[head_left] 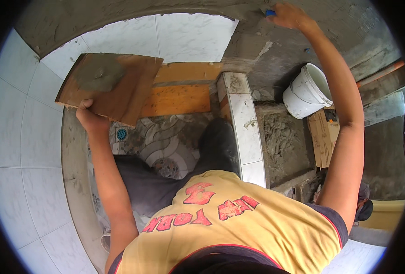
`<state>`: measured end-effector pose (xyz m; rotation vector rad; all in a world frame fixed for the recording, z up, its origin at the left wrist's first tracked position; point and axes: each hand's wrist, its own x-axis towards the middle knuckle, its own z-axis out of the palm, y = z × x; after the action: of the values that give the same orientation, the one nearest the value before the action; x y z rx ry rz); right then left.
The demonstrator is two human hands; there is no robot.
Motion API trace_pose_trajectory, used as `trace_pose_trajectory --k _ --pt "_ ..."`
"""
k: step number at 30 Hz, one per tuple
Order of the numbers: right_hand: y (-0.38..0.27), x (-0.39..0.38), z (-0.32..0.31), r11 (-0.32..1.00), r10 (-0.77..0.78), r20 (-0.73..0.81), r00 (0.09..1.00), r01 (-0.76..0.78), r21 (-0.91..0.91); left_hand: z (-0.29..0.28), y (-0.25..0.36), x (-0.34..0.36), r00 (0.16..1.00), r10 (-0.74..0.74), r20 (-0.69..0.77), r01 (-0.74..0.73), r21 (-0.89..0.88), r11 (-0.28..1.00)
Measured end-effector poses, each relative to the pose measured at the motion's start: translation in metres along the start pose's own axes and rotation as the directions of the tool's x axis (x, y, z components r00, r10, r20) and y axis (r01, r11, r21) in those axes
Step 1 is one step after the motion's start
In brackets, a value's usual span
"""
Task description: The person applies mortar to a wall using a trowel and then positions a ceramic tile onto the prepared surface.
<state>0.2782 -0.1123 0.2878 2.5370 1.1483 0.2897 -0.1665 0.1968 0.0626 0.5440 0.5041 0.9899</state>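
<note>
My left hand (92,115) grips the near edge of a brown wooden board (136,86), its thumb on top. A mound of wet grey mortar (100,72) sits on the board's left part. Far to the upper right, my right hand (290,16) is closed round a blue-handled tool (270,13), which looks like a trowel. Its blade is hard to make out against the grey mortar-coated wall (252,39). White marbled tiles (189,36) cover the wall's lower part, left of that hand, with grey mortar above them.
Orange boards (177,100) lie below the wall tiles. A low white-tiled curb (248,128) runs beside my leg, with a mortar-filled patch (284,137) to its right. Further right are a white bucket (307,91) and a cardboard box (322,137). A blue drain cover (121,134) sits in the patterned floor.
</note>
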Motion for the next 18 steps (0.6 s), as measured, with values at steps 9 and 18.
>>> trace_pose_trajectory --k 9,18 --pt "0.077 0.026 0.044 0.989 0.128 -0.123 0.984 -0.135 -0.054 -0.001 0.008 -0.005 0.997 0.045 0.062 -0.047 0.034 0.998" --pt "0.121 0.009 0.064 0.974 -0.037 -0.561 0.827 -0.095 -0.204 0.004 0.017 -0.019 0.997 0.063 0.049 -0.065 0.034 0.997"
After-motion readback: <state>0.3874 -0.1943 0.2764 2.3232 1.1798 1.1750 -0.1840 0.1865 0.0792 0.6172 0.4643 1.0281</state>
